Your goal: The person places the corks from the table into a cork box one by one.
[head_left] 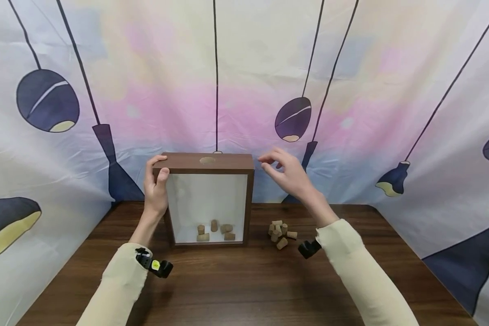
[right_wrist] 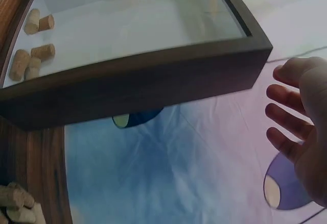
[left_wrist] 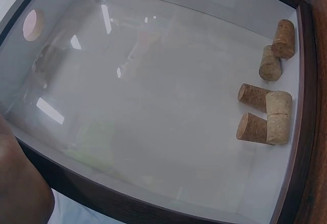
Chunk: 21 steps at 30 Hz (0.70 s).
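A brown wooden shadow box with a clear front and a round hole in its top stands upright on the table. Several corks lie inside along its bottom; the left wrist view shows these corks close up. My left hand grips the upper left corner of the box, thumb on the front edge and fingers over the top. To the right of the top corner, my right hand is raised in the air, fingers loosely bent and holding nothing. In the right wrist view its fingers are apart from the box.
A small pile of corks lies on the dark wooden table, right of the box and below my right forearm. A cloth backdrop printed with hanging lamps surrounds the table at the back and sides.
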### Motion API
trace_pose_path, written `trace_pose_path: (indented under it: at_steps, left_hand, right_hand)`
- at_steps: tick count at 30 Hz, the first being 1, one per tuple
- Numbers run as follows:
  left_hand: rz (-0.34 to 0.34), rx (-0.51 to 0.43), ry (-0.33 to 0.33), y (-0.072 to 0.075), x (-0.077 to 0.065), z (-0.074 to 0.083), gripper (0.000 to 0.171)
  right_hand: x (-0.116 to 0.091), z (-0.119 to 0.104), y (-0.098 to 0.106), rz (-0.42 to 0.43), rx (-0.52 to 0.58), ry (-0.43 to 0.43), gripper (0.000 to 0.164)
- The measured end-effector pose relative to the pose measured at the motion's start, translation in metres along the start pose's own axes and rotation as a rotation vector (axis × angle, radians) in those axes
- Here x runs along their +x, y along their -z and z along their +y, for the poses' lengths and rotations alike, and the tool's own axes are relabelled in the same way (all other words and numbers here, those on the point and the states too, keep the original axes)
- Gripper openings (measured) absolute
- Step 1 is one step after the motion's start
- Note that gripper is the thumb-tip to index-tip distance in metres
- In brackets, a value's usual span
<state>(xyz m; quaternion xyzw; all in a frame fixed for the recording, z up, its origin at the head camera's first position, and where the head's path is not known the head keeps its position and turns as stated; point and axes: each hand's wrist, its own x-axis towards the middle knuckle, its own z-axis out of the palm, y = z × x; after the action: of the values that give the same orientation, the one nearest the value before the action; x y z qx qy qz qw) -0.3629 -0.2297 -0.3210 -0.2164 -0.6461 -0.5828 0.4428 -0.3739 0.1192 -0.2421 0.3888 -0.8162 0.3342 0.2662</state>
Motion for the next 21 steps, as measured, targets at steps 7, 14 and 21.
trace_pose_path:
  at_steps: [7, 14, 21]
  left_hand:
    - [-0.012, -0.002, 0.006, -0.001, 0.000, -0.001, 0.042]
    - [-0.016, 0.014, 0.009, -0.001, 0.001, 0.001, 0.044]
    - [-0.009, 0.014, 0.011, 0.001, -0.001, 0.000, 0.042]
  right_hand:
    - [-0.021, 0.015, 0.006, 0.011, -0.019, -0.029, 0.018]
    - [-0.041, 0.029, 0.007, -0.038, -0.053, -0.070, 0.019]
    - [-0.063, 0.046, 0.005, -0.076, -0.092, -0.072, 0.019]
